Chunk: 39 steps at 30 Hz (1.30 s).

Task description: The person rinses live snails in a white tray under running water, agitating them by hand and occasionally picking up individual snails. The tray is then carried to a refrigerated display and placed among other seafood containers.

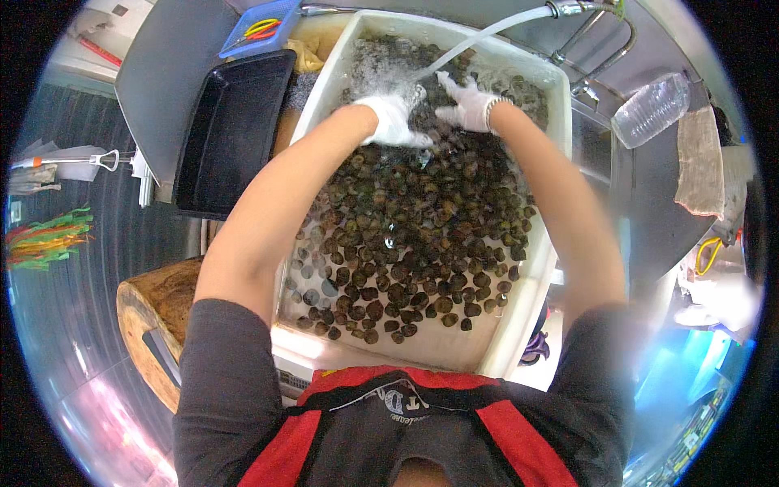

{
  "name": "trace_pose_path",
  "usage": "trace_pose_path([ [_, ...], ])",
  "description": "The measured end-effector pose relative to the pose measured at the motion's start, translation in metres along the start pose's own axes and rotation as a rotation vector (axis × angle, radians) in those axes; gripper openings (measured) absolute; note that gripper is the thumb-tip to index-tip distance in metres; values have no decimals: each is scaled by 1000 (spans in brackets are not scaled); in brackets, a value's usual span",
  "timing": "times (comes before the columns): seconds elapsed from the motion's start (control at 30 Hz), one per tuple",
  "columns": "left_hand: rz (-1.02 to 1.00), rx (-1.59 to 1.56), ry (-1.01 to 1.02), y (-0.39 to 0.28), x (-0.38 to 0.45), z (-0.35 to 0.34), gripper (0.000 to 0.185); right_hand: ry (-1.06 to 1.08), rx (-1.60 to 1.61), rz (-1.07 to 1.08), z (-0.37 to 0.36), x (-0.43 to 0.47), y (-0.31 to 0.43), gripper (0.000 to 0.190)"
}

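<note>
A large white plastic tub (558,131) holds water and a mass of small dark round snails or shellfish (420,225). Both my hands wear white gloves. At the tub's far half, my left hand (395,119) reaches in among the shellfish, thumb spread towards the right; its fingertips are hidden by splashing water. To its right my right hand (467,105) is spread over the shellfish, fingers apart, holding nothing that I can see. Water splashes beside my left hand, where a pale hose (487,38) from a metal faucet (566,7) points into the tub.
Left of the tub lie a black tray (231,134) and a blue basket (286,11) with scissors (261,29). A round wooden block (143,316) stands lower left. At the right are a clear plastic bottle (652,109), a metal tap (585,91) and a tan cloth (700,161).
</note>
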State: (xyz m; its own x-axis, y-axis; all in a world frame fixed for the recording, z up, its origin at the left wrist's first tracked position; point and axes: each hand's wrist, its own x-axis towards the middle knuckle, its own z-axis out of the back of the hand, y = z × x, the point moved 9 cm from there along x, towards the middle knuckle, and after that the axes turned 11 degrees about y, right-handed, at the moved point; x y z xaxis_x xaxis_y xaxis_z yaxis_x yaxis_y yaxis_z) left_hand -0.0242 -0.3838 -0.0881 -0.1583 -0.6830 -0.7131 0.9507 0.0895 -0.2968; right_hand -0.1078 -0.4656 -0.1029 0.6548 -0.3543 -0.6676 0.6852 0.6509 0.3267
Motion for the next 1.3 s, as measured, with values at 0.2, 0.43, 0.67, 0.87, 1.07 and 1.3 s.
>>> trace_pose_path([
  [0.2,36,311,49,-22,-54,-55,89,20,-346,84,-60,-55,46,88],
  [0.43,-192,154,-169,-39,-148,-97,69,120,-265,139,-117,-129,76,85],
  [0.67,-168,-409,-646,10,-259,-104,51,-202,-23,224,-105,-205,80,67],
  [0.87,131,-710,-811,107,-308,-192,56,-753,355,-185,-123,-298,-23,54],
  [1.07,50,-895,-716,84,-304,-196,32,-708,832,-334,-188,-312,-51,57],
  [1.3,188,-690,-728,76,-309,-191,30,-694,689,-494,-215,-311,-42,69],
])
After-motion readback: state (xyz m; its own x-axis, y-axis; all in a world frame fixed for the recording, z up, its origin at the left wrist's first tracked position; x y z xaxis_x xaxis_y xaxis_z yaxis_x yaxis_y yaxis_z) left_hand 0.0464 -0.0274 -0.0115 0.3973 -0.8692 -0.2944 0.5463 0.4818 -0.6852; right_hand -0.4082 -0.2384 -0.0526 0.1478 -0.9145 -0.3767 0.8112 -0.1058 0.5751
